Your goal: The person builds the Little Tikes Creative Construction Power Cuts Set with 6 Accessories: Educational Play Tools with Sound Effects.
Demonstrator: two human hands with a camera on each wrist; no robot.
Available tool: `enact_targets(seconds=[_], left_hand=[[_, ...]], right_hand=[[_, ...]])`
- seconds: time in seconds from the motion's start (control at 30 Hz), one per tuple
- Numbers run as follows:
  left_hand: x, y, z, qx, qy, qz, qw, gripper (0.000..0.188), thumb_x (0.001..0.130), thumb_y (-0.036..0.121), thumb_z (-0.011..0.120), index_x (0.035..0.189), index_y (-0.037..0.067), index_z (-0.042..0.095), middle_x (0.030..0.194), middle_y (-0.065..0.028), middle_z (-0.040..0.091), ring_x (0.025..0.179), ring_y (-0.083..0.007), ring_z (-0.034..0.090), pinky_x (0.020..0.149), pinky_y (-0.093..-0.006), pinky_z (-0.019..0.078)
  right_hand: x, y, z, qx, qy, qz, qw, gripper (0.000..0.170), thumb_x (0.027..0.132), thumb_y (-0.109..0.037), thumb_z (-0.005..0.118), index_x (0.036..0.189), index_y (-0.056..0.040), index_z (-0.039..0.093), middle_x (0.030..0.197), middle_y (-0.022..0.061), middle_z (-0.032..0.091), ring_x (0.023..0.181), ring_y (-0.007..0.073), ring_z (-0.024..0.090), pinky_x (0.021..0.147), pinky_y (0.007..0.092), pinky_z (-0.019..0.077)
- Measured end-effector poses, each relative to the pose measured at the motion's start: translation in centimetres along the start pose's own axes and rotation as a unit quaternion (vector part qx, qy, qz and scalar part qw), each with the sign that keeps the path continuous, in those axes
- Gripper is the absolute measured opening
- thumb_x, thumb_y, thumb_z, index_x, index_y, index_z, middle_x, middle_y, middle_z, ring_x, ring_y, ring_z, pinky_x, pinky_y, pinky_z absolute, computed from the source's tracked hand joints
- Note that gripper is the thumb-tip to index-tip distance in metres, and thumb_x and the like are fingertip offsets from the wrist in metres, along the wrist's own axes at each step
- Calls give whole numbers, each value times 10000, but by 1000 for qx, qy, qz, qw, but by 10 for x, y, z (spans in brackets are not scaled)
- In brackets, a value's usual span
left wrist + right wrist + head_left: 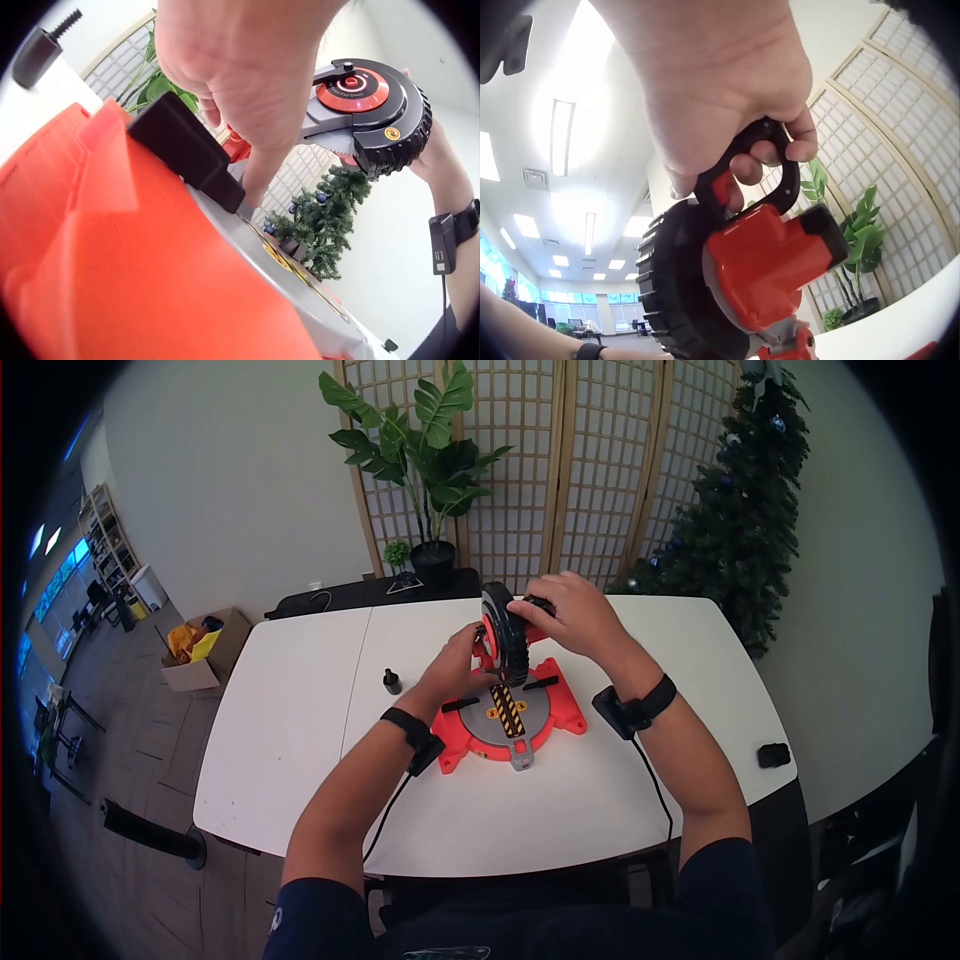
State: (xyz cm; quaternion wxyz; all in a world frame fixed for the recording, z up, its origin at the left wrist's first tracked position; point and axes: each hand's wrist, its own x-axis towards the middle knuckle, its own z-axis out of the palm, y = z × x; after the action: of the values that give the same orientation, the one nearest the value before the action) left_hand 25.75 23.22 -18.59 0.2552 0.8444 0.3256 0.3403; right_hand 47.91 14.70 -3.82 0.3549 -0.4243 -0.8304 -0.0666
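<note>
While my right hand is wrapped round the black handle of the miter saw, its fingers curl through the loop, as the right wrist view shows in the upper middle of the frame. The handle tops the saw head, whose ribbed black guard stands upright near the centre of the head view; a toothed grey blade shows under the guard at upper right in the left wrist view.

My left hand reaches in just left of centre, low beside the saw head and close to its red parts. Its fingertips are partly hidden, so I cannot tell how far they are closed or whether they grip anything.

Below the head, the red base sits on the white table around the frame's centre. Its grey turntable carries a black-and-yellow striped strip, with a black bar on either side. Left of my left hand stands a small black screw knob, apart from the base.

A black object lies at the table's right edge. Along the top of the frame are a potted plant, a lattice screen and, at upper right, a decorated tree; an open cardboard box is at left.
</note>
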Motion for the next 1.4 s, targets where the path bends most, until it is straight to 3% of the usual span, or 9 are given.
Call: enact_targets(seconds=[0.2, 0.43, 0.5, 0.67, 0.77, 0.87, 0.97, 1.3, 1.4], left_hand=[[0, 0, 1, -3, 3, 24, 1000, 769, 619, 111, 886, 1275, 34, 493, 1217, -174, 595, 1149, -350, 582, 999, -406, 467], [-6, 22, -4, 37, 24, -9, 999, 586, 673, 161, 846, 1149, 28, 532, 1077, -182, 647, 1054, -371, 623, 929, -417, 497], [-7, 21, -4, 103, 26, -2, 994, 559, 695, 186, 829, 1145, 29, 539, 1042, -183, 663, 1045, -383, 625, 905, -425, 505], [-10, 28, -9, 140, -10, -34, 990, 517, 720, 191, 800, 1142, 35, 545, 1040, -169, 673, 1017, -375, 630, 909, -436, 484], [-11, 23, -5, 158, -1, -18, 987, 497, 731, 187, 786, 1140, 38, 547, 1039, -157, 672, 996, -364, 633, 915, -436, 466], [-12, 26, -5, 174, 5, 1, 985, 480, 737, 179, 776, 1135, 40, 547, 1029, -146, 662, 999, -352, 628, 929, -430, 441], [-13, 32, -6, 195, 15, 18, 980, 463, 740, 172, 768, 1125, 42, 545, 1027, -139, 646, 1025, -335, 615, 953, -427, 409], [-15, 36, -4, 227, 26, 19, 973, 448, 742, 151, 755, 1113, 32, 535, 1066, -152, 624, 1083, -331, 586, 987, -424, 384], [-15, 33, -2, 225, 20, 15, 974, 452, 744, 147, 755, 1119, 29, 530, 1074, -155, 622, 1090, -329, 584, 992, -424, 386]], right_hand=[[3, 2, -5, 6, -49, -3, 999, 472, 933, -485, 594, 750, -51, 623, 717, 134, 640, 734, 353, 622, 664, 447, 481], [-1, 0, -6, -7, -86, 42, 995, 516, 886, -520, 644, 720, -32, 641, 614, 146, 612, 574, 336, 588, 556, 400, 444], [-3, -3, -7, -9, -85, 42, 995, 526, 879, -536, 648, 717, -36, 650, 591, 138, 605, 548, 323, 583, 541, 384, 439], [-11, -5, -5, -6, -144, 65, 987, 512, 854, -558, 678, 707, -67, 660, 555, 69, 621, 506, 243, 589, 527, 325, 440], [-15, 1, -2, 22, -129, 63, 989, 619, 819, -683, 633, 697, -78, 684, 500, 63, 559, 491, 250, 573, 514, 349, 443], [-15, 0, -2, 11, -128, 62, 990, 626, 813, -696, 628, 684, -86, 683, 499, 56, 553, 490, 245, 561, 521, 350, 440], [-14, -4, -5, 7, -178, 72, 981, 519, 825, -580, 699, 691, -79, 670, 564, 50, 628, 510, 209, 578, 530, 308, 428], [-14, -4, -7, 8, -190, 78, 979, 531, 803, -597, 709, 672, -85, 658, 507, 55, 519, 477, 210, 483, 507, 334, 371], [-15, -2, -6, 8, -192, 77, 978, 650, 781, -730, 641, 664, -92, 683, 496, 49, 533, 490, 234, 536, 522, 349, 418]])
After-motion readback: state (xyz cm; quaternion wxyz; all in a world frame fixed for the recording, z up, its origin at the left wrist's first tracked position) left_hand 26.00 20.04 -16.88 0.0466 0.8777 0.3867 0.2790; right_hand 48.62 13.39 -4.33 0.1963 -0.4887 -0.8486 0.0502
